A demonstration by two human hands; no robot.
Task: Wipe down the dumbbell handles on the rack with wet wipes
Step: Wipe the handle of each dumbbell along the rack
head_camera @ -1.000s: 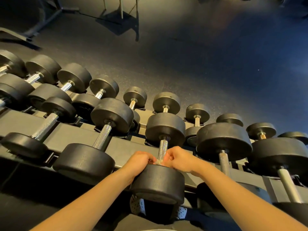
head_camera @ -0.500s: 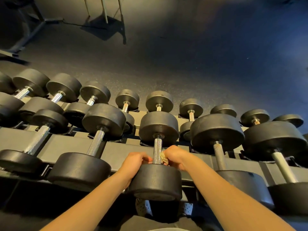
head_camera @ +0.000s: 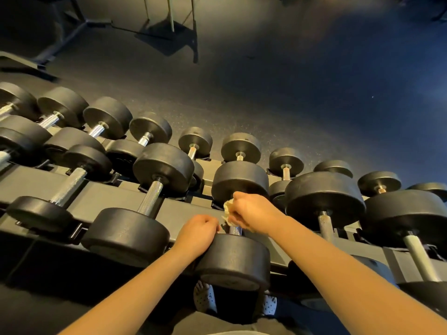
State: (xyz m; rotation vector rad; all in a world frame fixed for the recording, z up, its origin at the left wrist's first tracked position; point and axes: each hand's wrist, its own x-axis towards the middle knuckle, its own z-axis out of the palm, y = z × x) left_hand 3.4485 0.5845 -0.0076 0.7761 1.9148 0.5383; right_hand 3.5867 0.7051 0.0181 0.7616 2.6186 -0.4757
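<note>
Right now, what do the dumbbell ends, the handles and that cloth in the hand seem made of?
Dumbbell ends: matte black with a dull sheen, probably rubber or coated iron.
Handles: bright silvery metal with a cross-hatched grip pattern, likely chromed steel.
Cloth in the right hand: pale, crumpled, soft; paper or fabric, cannot tell which.

what the hands hide

most of the handle lies under the right hand and its crumpled wipe; the left hand curls its fingertips out of sight; dumbbells far left of it run off the edge; shoes below it are half covered
</note>
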